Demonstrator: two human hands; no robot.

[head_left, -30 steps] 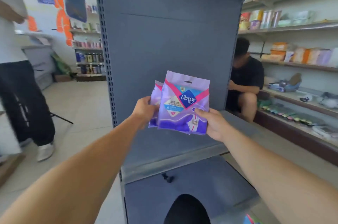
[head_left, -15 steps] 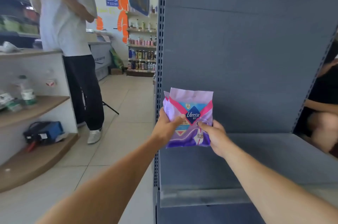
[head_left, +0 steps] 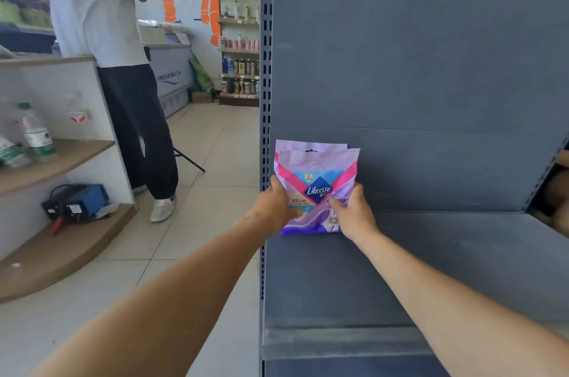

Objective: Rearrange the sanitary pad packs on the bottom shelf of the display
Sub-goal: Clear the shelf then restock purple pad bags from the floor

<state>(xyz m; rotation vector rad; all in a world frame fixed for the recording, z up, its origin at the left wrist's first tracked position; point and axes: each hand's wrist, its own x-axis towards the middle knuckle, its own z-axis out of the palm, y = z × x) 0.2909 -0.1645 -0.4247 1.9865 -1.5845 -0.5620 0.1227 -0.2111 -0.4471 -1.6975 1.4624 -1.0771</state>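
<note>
Head view: both hands are holding purple sanitary pad packs [head_left: 317, 179] upright at the far left end of the grey bottom shelf [head_left: 431, 253], close to the perforated upright post [head_left: 266, 99]. The left hand [head_left: 274, 204] is closing around the left edge of the packs, thumb on the front face. The right hand [head_left: 354, 212] is pinching the lower right corner, fingers curled on the wrapper. There seem to be two packs, one directly behind the other, since a second top edge is showing behind the front one. Their bottom edge is touching the shelf or sitting just above it; I cannot tell which.

In my judgement the placing step is going on now: the packs are being stood in their spot. The next move is calling for pushing them back toward the rear panel [head_left: 415, 69], squaring them with the post, and releasing gently so they are not tipping forward.

The printed front is facing the camera, hang-hole end up. The long axis is running nearly vertical, leaning a little to the right.
</note>
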